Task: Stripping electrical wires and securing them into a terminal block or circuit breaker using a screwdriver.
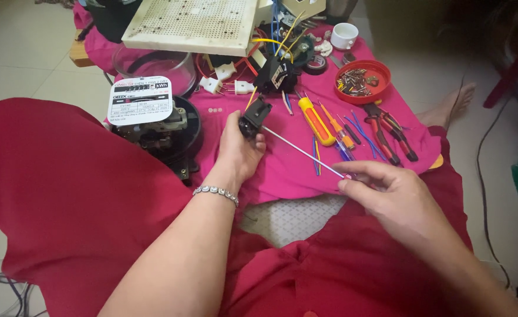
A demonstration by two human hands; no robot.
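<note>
Left hand [239, 154] is holding a small black part [254, 116], fingers closed round its lower end, thumb on the near side. The part is boxy, matt black plastic, tilted, with a yellow wire [251, 98] coming out of its top. Right hand [395, 196] is pinching the pink handle end of a thin screwdriver [303, 152]; the grip is closed on that handle, which is mostly hidden. The bare metal shaft is running up and left from the right hand, and its tip is meeting the black part at the left hand's fingertips. Whether the tip is seated in a screw, I cannot tell.

Both hands are working over a pink cloth [282, 170] on a low desk. A bracelet [215, 193] is sitting on the left wrist.

Counted: one black part in hand; one more black block [275, 75] lying beyond the left hand, wires attached. One yellow-handled screwdriver [316, 120] just past the shaft. Two red-handled pliers [390, 132] beyond the right hand. One red dish [362, 81] of small metal bits farther out. One white cup [344, 36] behind the dish. One round black meter [156, 126] with a white label, left of the left hand. One perforated white board [192, 23] at the far edge. Loose wire offcuts, blue and yellow, too many and too small to count.
</note>
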